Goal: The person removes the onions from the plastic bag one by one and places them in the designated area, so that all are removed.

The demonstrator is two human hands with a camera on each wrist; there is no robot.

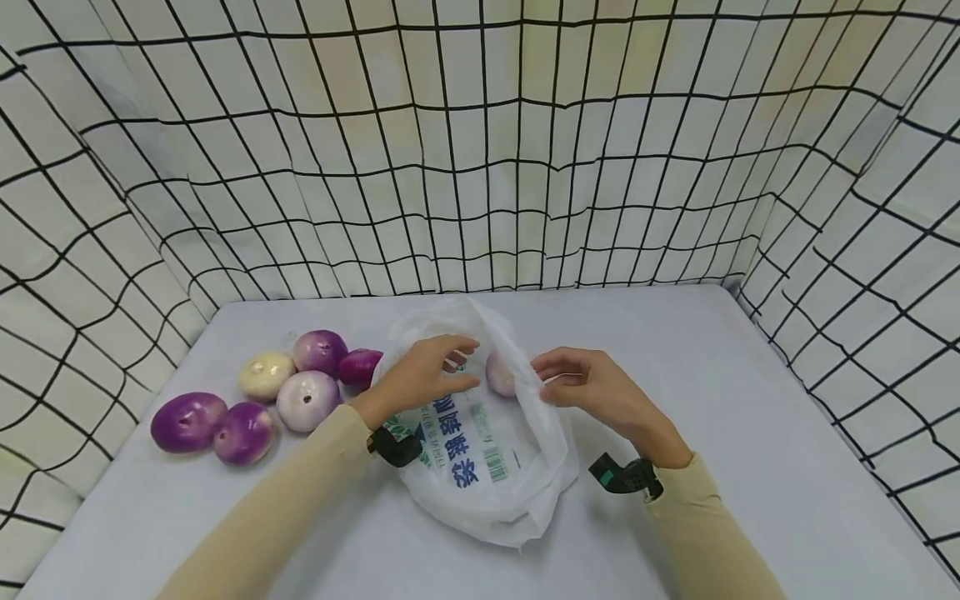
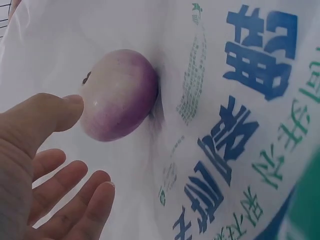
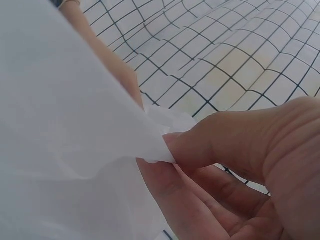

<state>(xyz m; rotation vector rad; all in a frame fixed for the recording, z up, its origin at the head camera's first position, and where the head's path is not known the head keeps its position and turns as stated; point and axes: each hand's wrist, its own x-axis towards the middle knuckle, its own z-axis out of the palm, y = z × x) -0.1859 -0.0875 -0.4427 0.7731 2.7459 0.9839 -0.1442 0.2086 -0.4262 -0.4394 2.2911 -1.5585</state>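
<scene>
A white plastic bag [image 1: 480, 500] with blue and green print lies with its mouth open at the middle of the table. Inside it is one pale purple-and-white onion [image 2: 120, 95], partly hidden by the bag's edge in the head view. My left hand [image 1: 423, 371] reaches into the bag mouth with spread fingers, holding nothing; in the left wrist view its thumb [image 2: 60, 110] overlaps the onion's side. On the right, my right hand [image 1: 596, 387] pinches the bag's rim between thumb and fingers, as the right wrist view shows close up [image 3: 170, 150].
Left of the bag sits a group of several onions: purple ones [image 1: 187, 422], a pale yellow one [image 1: 266, 376] and a whitish one [image 1: 307, 401]. The white table [image 1: 675, 333] is enclosed by black netting [image 1: 487, 162] over white sheeting at the back and sides.
</scene>
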